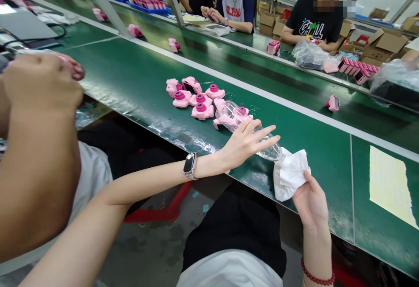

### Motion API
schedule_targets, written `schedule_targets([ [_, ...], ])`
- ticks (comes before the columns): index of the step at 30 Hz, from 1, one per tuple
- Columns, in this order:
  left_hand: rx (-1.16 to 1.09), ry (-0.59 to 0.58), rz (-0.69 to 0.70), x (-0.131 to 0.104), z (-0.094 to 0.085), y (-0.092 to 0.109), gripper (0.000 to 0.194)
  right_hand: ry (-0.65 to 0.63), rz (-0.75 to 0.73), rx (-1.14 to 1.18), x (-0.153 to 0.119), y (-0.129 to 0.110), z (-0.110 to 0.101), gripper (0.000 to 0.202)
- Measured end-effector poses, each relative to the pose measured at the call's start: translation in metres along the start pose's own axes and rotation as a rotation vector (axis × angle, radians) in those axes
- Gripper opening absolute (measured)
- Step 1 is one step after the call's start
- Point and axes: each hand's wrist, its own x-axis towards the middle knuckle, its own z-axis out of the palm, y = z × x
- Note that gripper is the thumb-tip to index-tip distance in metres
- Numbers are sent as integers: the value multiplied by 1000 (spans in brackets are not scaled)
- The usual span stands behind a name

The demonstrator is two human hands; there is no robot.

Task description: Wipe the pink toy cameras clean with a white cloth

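A clear plastic bottle [270, 146] lies tilted on the green table, its neck against a white cloth [290, 174]. My left hand [245, 142], with a watch on the wrist, rests over the bottle, fingers around its side and partly spread. My right hand [312, 199], wearing a red bead bracelet, pinches the cloth's right edge between thumb and fingers. Several pink toy cameras [203, 111] sit in a cluster left of the bottle; some show through or behind its clear base.
A white strip edges a belt carrying scattered pink cameras [333, 103]. Yellowish paper [389, 184] lies at right. A person's arm [39, 147] is close on the left. Across the belt, people sit near plastic bags [309, 54] and cardboard boxes [386, 46].
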Motion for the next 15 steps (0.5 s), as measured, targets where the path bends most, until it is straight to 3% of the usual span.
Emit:
schedule_targets([
  [6,-21,-38,-54,-5,-1,-4,57,-42,13,34,4,-7,16,48],
  [11,-215,-77,-271,25,6,-27,51,4,-18,-53,-5,-13,13,65],
  [13,-345,19,-450,47,12,-50,61,35,-67,-133,-5,-11,-4,67],
  [15,-469,190,-655,69,20,-80,71,3,-104,-232,3,-10,-26,68],
])
